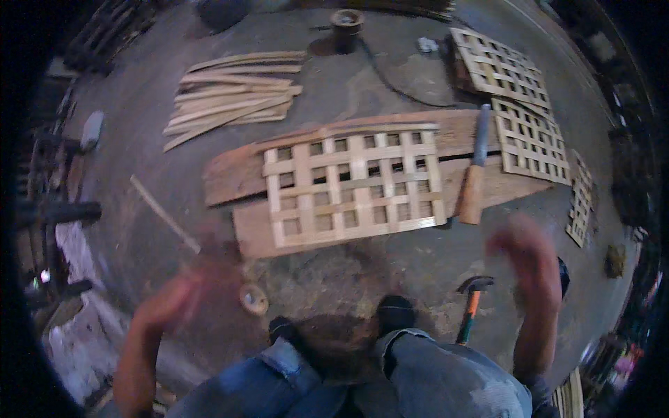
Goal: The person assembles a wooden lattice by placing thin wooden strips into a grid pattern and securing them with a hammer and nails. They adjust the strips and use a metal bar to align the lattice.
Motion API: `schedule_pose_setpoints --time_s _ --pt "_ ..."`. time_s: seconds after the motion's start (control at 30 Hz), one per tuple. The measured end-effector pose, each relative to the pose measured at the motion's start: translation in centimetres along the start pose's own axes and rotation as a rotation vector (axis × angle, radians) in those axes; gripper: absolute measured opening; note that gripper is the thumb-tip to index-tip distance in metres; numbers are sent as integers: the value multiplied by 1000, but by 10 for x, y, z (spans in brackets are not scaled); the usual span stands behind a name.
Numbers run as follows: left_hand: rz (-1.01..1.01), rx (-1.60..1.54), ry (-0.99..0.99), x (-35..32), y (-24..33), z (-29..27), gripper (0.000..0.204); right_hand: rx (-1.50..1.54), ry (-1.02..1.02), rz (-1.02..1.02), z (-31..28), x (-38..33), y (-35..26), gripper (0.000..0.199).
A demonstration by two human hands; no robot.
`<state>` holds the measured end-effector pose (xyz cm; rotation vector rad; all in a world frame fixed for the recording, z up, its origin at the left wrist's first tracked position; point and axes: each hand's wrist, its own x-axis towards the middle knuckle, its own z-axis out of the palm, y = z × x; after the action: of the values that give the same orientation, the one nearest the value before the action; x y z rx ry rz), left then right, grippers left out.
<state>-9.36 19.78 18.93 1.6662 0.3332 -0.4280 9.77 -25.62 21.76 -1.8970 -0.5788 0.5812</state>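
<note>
Nearest are the jeans-clad legs and dark shoes, with a strip of floor between the toes and the boards. A hammer lies left of the right forearm, head pointing away; a round roll sits by the left shoe. The left hand and right hand flank this space, both blurred; whether their fingers are open or closed I cannot tell. A thin stick ends near the left fingers, held or not unclear.

Beyond, a woven lattice panel lies across two rough boards split by a dark gap. Right of it rests a knife, its wooden handle passing the near board edge.

Farther off, loose wooden strips lie left, more lattice panels right, and a metal can at the back.
</note>
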Motion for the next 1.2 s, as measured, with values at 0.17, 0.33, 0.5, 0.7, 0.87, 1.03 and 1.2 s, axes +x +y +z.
schedule_pose_setpoints --time_s 0.17,0.33,0.5,0.7,0.87,1.03,1.2 --pt "-9 305 -151 -81 34 29 46 3 74 88 -24 -113 -31 36" --pt "131 494 -183 -86 42 38 42 -42 224 55 -19 -116 -16 23" --pt "249 647 -207 -95 61 47 38 -81 168 31 -9 -103 -17 18" --pt "318 699 -200 -107 57 47 34 -207 -72 4 3 -63 -53 12" --pt "368 702 -224 -107 50 43 31 -324 -332 -40 22 -21 -82 8" --pt "418 586 -73 -126 76 -4 28 -385 -635 -187 56 31 -116 6" --pt "-19 294 758 -67 -44 -117 26 -497 -705 -184 116 122 -98 8"
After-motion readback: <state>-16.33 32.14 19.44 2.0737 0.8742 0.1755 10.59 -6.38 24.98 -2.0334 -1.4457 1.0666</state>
